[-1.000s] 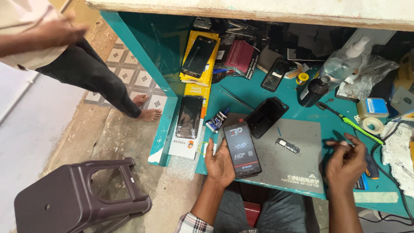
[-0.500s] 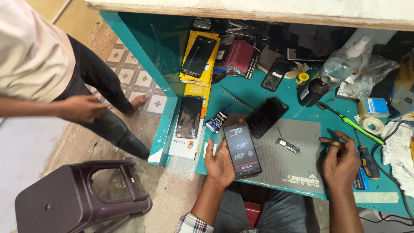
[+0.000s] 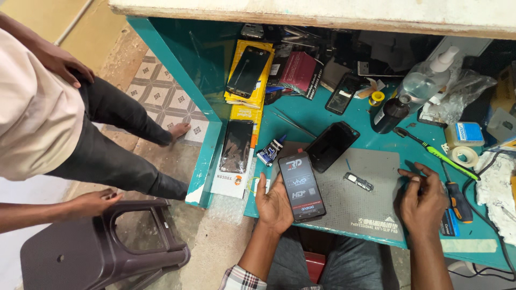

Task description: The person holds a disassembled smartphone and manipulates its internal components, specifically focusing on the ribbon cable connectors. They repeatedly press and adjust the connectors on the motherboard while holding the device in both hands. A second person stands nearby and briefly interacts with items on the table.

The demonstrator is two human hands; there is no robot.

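Since the earlier frame, the bystander in dark trousers [image 3: 107,156] has stepped closer to the brown plastic stool [image 3: 91,252], one hand on it. At the near edge of the teal worktop [image 3: 376,129], the left hand [image 3: 277,207] is clamped around a black smartphone [image 3: 301,186] with a lit screen. The right hand [image 3: 424,196], fingers curled together, holds nothing I can make out, resting on the grey rubber mat [image 3: 355,198] near a small metal part [image 3: 359,181]. The phone appears to be under a power-on check; the next move calls for a steady grip.
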